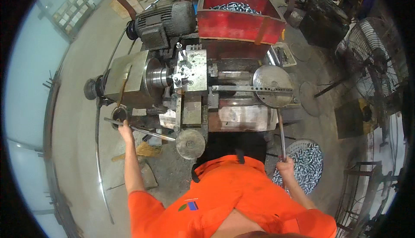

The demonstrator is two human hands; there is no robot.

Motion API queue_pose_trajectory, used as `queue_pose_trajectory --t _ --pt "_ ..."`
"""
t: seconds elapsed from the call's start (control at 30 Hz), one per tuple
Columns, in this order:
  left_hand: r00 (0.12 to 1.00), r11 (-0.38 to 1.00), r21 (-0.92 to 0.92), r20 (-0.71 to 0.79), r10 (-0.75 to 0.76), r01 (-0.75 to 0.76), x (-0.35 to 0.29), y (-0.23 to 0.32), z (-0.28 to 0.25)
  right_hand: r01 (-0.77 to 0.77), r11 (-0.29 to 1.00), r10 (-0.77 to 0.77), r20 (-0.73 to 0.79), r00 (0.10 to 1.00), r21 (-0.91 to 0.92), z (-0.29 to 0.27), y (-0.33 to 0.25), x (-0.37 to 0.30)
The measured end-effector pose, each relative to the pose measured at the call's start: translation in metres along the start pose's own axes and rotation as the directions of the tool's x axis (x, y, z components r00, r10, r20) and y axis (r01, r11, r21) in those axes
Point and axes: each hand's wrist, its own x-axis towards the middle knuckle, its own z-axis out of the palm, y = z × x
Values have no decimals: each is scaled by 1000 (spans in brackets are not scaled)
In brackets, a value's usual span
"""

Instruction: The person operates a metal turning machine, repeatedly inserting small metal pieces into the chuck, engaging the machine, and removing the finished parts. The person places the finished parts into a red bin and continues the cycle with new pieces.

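My left hand (125, 131) is wrapped round a metal lever bar (152, 134), which runs to a round disc (190, 144) at the front of a small lathe. My right hand (285, 167) grips a second lever rod (282, 135) that hangs down from a larger round plate (273, 76). A flat bar with a row of holes (242, 88) links that plate to the slide. Between them is the tool block (193, 70) with its clamps, close against the shiny spindle chuck (160, 77). Whether a workpiece sits in the chuck I cannot tell.
Behind the lathe stand an electric motor (166, 22) and a red bin (242, 30) holding many small metal parts. A basket of similar parts (309, 162) is on the floor by my right arm. A fan (372, 61) stands at right; a straw broom (145, 150) lies at left.
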Motion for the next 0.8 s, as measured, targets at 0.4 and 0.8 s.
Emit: queue_pose_trajectory --t 0.4,0.8 --pt "948 960 170 190 -254 223 13 -1 -6 -4 584 -133 -100 986 -812 -128 55 130" --pt "904 932 336 344 -252 132 19 -88 -63 156 665 -585 -380 716 -730 -45 -10 177"
